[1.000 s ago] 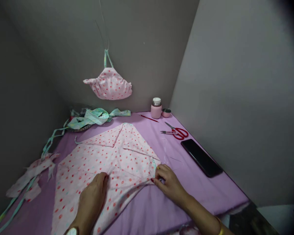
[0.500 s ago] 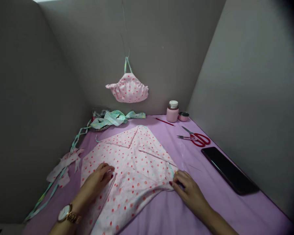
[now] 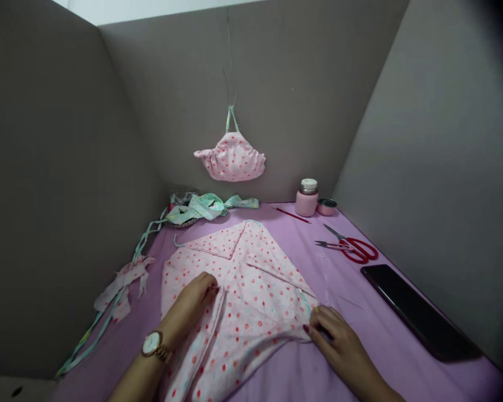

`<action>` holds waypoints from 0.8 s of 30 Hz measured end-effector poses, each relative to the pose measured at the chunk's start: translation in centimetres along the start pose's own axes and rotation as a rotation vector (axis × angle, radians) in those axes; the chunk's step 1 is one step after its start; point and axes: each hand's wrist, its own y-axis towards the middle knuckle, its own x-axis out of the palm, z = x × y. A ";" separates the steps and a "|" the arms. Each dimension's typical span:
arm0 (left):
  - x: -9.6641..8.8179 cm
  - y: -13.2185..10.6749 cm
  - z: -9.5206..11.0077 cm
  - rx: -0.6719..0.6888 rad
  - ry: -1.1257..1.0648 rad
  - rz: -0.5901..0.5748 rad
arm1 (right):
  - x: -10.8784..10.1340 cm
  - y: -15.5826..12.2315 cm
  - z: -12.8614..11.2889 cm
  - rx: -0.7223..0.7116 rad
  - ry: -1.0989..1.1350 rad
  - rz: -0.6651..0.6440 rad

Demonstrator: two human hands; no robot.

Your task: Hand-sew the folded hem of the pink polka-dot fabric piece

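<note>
A light pink cloth with red dots lies spread before me, its upper part folded into flaps. Mint trim shows along its right edge. My left hand, with a watch on the wrist, pinches a raised fold near the cloth's left middle. My right hand has thumb and fingers closed on the right corner of the cloth, beside the trim. Below the left hand, the folded strip runs toward me, partly hidden by my forearm.
A dotted pink piece hangs on the back panel. Mint strips lie behind, scraps at left. On the right are a pencil, pink jar, pink lid, red-handled scissors, snips and a phone.
My left hand has lifted the cloth's left fold higher and shifted it slightly right. My right hand stays at its corner. The whole view has tilted upward and swung a little left.
</note>
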 end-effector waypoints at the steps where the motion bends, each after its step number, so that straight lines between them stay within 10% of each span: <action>1: 0.3 0.0 0.1 0.015 0.002 0.004 | 0.0 0.0 0.1 -0.004 -0.004 -0.003; 6: 0.3 -2.2 -0.3 -0.037 0.024 0.133 | 0.1 0.0 0.3 -0.025 -0.026 -0.006; 16: 1.4 -14.4 1.1 -0.134 0.262 0.105 | 0.0 -0.2 0.8 -0.039 -0.030 -0.003; 24: 1.9 -16.9 1.4 -0.272 0.130 0.295 | -0.5 -0.3 -0.9 -0.062 -0.041 0.046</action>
